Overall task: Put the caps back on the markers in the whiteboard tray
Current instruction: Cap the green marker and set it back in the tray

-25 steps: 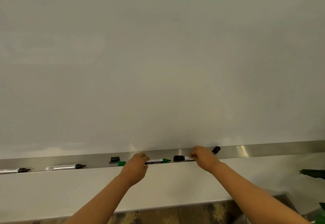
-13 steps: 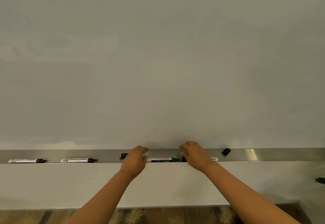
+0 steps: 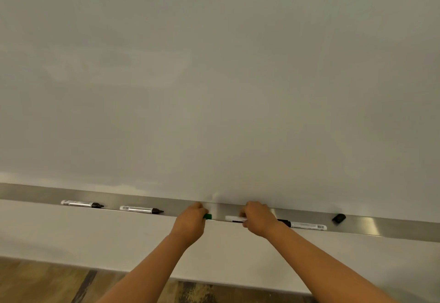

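Reaching forward from the bottom of the head view, two bare forearms meet at the metal whiteboard tray (image 3: 392, 229), which runs slightly downhill from left to right below the blank whiteboard (image 3: 214, 76). The left hand (image 3: 189, 225) is curled closed at the tray's front edge, and a green cap (image 3: 208, 216) shows just beyond its fingertips, apparently pinched there; how much of the cap lies inside the grip cannot be told. The right hand (image 3: 258, 219) is likewise closed, its fingers wrapped over the right end of a white-barrelled marker (image 3: 234, 218), whose exposed left end points toward the green cap. A short gap separates cap and marker; they are near each other but apart. Just right of the right wrist, a black-ended marker (image 3: 307, 225) with a barcode label lies flat in the tray, partly hidden by the wrist. Farther right, well apart from it, a loose black cap (image 3: 338, 218) rests against the tray's back. On the left stretch of the tray, two silver markers lie end to end with a gap between them: the far-left marker (image 3: 81, 204) and the second marker (image 3: 140, 209), each with its dark end pointing right. Wood-patterned floor (image 3: 47, 281) is visible below the wall.
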`<control>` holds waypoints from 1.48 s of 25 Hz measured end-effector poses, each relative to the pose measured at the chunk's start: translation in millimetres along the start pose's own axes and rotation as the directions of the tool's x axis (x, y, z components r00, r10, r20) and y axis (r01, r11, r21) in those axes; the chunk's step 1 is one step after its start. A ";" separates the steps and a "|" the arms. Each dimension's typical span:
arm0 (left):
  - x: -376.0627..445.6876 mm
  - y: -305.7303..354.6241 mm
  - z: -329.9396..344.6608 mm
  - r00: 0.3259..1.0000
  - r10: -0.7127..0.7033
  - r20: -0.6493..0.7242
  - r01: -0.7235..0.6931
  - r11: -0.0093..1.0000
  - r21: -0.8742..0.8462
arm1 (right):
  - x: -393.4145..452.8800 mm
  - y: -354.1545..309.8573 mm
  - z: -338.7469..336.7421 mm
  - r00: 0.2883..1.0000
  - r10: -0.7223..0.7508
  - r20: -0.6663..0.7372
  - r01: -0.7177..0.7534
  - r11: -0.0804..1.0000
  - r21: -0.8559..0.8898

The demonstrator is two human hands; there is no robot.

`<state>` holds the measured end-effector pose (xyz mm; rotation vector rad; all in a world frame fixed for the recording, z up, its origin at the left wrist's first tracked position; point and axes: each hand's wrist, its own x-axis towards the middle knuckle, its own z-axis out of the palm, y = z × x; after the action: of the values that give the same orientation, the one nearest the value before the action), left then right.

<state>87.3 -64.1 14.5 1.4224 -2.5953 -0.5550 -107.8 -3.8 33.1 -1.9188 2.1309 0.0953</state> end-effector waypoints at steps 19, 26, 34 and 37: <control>5.5 39.6 -56.8 0.938 -0.259 0.228 0.247 0.041 -0.968 | -48.9 -23.1 -45.8 0.885 0.462 0.054 0.190 -0.465 0.865; -1.5 42.0 -78.0 0.911 -0.144 0.385 0.301 -0.404 -0.864 | -53.9 -45.4 -58.2 0.889 0.458 0.017 0.251 -0.517 0.819; -10.8 46.1 -85.1 0.898 -0.160 0.411 0.291 -0.485 -0.825 | -57.5 -54.0 -57.3 0.865 0.492 -0.100 0.329 -0.403 0.854; -13.9 48.2 -84.8 0.904 -0.210 0.373 0.266 -0.407 -0.874 | -55.8 -57.3 -54.4 0.870 0.482 -0.107 0.319 -0.383 0.867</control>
<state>81.2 -50.7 111.9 1.0011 -0.5590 -2.1089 -55.3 30.8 106.5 -0.4154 1.1999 -1.8458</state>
